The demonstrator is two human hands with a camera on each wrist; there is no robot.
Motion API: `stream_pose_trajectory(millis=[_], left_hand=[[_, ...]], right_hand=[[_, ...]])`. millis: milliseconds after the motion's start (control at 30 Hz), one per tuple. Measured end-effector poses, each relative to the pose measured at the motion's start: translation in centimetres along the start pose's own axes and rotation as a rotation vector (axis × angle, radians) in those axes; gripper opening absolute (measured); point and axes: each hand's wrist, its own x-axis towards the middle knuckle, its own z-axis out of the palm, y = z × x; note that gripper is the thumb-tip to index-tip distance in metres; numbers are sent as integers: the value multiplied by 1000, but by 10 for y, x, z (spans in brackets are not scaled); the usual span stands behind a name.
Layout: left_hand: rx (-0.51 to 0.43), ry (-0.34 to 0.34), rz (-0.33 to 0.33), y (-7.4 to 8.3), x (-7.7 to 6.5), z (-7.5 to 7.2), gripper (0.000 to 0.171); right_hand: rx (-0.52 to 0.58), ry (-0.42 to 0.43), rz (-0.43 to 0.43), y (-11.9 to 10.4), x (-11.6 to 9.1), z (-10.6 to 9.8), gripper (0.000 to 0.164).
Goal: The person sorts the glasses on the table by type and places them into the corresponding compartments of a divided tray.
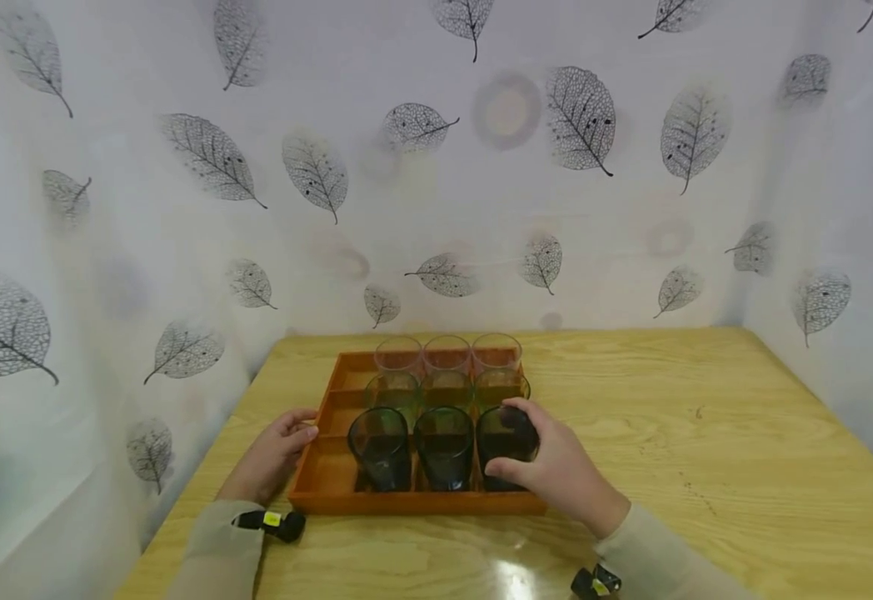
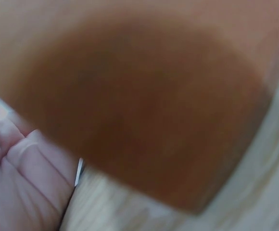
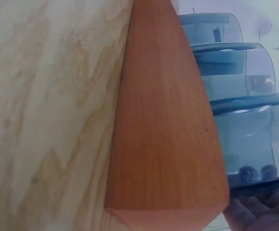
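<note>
My right hand [image 1: 556, 467] curls its thumb and fingers round the dark drinking glass [image 1: 507, 433] at the front right of a wooden compartment tray [image 1: 414, 502]. Two more dark glasses, a middle one [image 1: 444, 450] and a left one [image 1: 380, 450], stand in the same front row. At the tray's left side, my left hand [image 1: 275, 454] holds the rim with thumb and fingertips; its palm [image 2: 33, 178] shows beside the blurred tray [image 2: 144, 110] in the left wrist view. In the right wrist view the glasses [image 3: 250, 134] line up beyond the tray's front wall [image 3: 166, 120].
Behind the dark glasses are a row of greenish glasses [image 1: 447, 387] and a back row of clear glasses [image 1: 447, 354]. The tray stands on a light wood table [image 1: 669, 442]. A leaf-patterned sheet [image 1: 436, 200] hangs behind and at both sides.
</note>
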Motion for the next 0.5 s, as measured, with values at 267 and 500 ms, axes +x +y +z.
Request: stream_pose_trajectory(millis=[267, 500], left_hand=[[25, -3, -15, 0, -1, 3, 49], [-16, -29, -26, -1, -1, 4, 49]], right_hand=[[-80, 8, -77, 2, 1, -8, 92], [-2, 40, -108, 5, 2, -28, 83]])
